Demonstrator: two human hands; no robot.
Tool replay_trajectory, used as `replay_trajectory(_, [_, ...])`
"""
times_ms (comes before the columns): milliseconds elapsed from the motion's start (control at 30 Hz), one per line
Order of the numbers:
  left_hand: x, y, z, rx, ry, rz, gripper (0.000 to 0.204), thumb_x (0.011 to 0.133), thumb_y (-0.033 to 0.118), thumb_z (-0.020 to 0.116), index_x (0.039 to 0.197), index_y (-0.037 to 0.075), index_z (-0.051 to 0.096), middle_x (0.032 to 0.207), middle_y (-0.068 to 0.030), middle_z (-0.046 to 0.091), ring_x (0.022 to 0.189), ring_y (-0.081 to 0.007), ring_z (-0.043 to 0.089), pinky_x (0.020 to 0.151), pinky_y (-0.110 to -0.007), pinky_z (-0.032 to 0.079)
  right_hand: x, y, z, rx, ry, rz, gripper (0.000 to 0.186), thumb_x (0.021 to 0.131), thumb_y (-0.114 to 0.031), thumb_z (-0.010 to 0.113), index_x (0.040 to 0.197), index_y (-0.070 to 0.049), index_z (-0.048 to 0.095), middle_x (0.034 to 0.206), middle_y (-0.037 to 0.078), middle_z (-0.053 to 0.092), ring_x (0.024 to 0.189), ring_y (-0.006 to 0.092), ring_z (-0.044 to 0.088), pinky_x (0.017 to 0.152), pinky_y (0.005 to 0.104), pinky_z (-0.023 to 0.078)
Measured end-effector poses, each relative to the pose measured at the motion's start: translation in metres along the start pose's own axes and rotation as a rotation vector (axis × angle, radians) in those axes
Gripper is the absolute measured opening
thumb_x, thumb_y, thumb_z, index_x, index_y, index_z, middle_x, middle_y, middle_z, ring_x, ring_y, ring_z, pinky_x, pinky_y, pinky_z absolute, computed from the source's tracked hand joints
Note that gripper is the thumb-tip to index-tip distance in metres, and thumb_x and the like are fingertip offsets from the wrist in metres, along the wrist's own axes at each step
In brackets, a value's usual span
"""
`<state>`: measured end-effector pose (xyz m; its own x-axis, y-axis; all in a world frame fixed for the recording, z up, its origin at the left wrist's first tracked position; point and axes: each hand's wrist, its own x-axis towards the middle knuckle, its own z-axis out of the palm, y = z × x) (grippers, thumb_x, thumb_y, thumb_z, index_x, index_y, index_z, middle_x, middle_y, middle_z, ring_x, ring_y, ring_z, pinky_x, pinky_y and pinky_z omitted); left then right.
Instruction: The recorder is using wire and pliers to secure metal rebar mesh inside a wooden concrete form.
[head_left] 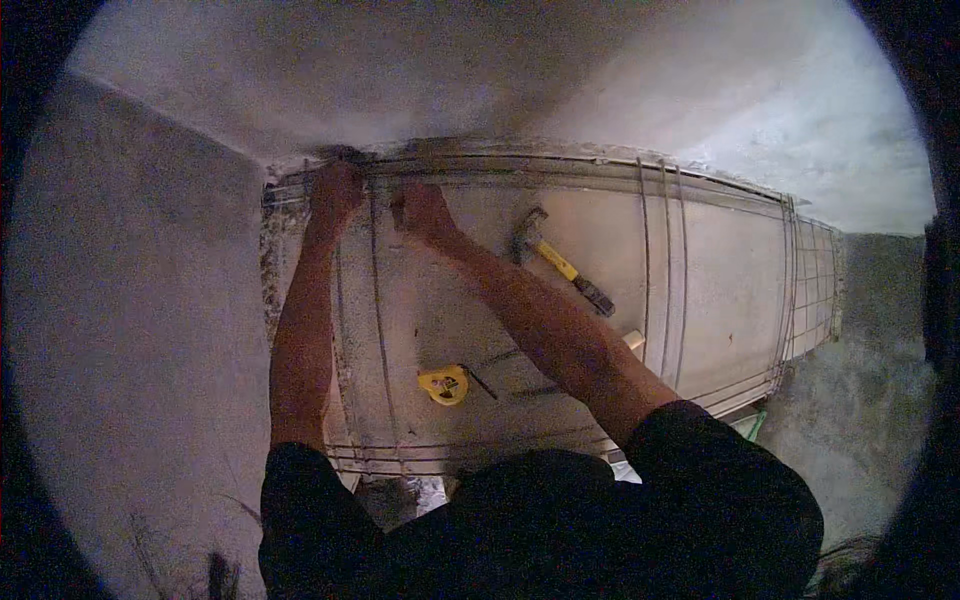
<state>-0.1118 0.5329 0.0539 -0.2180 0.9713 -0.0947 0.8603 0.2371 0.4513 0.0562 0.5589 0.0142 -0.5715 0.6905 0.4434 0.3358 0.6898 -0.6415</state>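
My left hand (338, 192) is raised to the far left end of a long board (590, 225), against the long metal rods (520, 165) along its far edge. Its fingers look curled, and what they hold is lost in the dark. Just to its right, my right hand (424, 214) is closed in a fist, with a small dark thing at its finger side that I cannot make out. A thin cross rod (378, 270) runs between my forearms. A claw hammer (562, 262) with a yellow and black handle lies right of my right hand.
A yellow tape measure (443, 384) lies on the board between my arms, beside a short dark rod (480, 382). More rods (645, 240) cross the board at right, and a wire mesh (812, 280) covers its far right end. Bare walls (150, 270) stand close around.
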Motion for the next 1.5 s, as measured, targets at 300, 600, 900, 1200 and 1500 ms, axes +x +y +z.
replay_trajectory(300, [0.015, -0.072, 0.051, 0.474, 0.374, 0.1, 0.029, 0.067, 0.028, 0.062, 0.079, 0.002, 0.062, 0.082, -0.0182, 0.059, 0.084, -0.0315, 0.056, 0.072, -0.043, 0.044, -0.004, 0.031, 0.022, -0.073, -0.264, 0.006, 0.015, 0.068, -0.013, 0.055, 0.08, -0.005, 0.059, 0.072, 0.016, 0.057, 0.069, 0.0328, 0.054, 0.067, 0.0432, 0.043])
replay_trajectory(600, [0.006, -0.041, 0.036, 0.275, 0.206, -0.083, 0.034, 0.075, 0.035, 0.053, 0.098, 0.011, 0.057, 0.095, -0.0127, 0.058, 0.082, -0.0333, 0.057, 0.072, -0.044, 0.045, 0.01, -0.012, -0.009, 0.151, -0.38, 0.094, 0.034, 0.059, -0.012, 0.065, 0.091, -0.007, 0.057, 0.085, 0.015, 0.057, 0.082, 0.0313, 0.054, 0.073, 0.0398, 0.042])
replay_trajectory(900, [0.025, -0.006, 0.018, 0.46, 0.143, 0.137, 0.033, 0.074, 0.037, 0.057, 0.087, 0.007, 0.061, 0.081, -0.0137, 0.06, 0.074, -0.0306, 0.057, 0.069, -0.044, 0.044, -0.007, 0.011, 0.013, -0.013, -0.001, 0.095, 0.031, 0.07, -0.01, 0.05, 0.099, 0.0, 0.052, 0.094, 0.021, 0.052, 0.087, 0.0358, 0.049, 0.079, 0.0472, 0.038])
replay_trajectory(1200, [0.011, -0.089, 0.028, 0.18, 0.043, 0.078, 0.03, 0.081, 0.026, 0.048, 0.102, 0.005, 0.054, 0.101, -0.0155, 0.055, 0.096, -0.0326, 0.048, 0.087, -0.042, 0.036, 0.005, 0.005, 0.014, -0.042, -0.127, 0.213, 0.031, 0.071, -0.013, 0.051, 0.098, 0.002, 0.052, 0.087, 0.024, 0.055, 0.075, 0.0377, 0.053, 0.071, 0.0465, 0.044])
replay_trajectory(1500, [-0.016, 0.015, 0.002, -0.145, 0.112, -0.106, 0.02, 0.069, 0.009, 0.056, 0.089, 0.008, 0.053, 0.083, -0.0079, 0.057, 0.075, -0.0253, 0.055, 0.074, -0.04, 0.038, 0.014, 0.011, -0.012, -0.149, -0.482, 0.183, 0.02, 0.068, -0.017, 0.056, 0.079, -0.001, 0.058, 0.075, 0.017, 0.057, 0.077, 0.0302, 0.057, 0.068, 0.0434, 0.045])
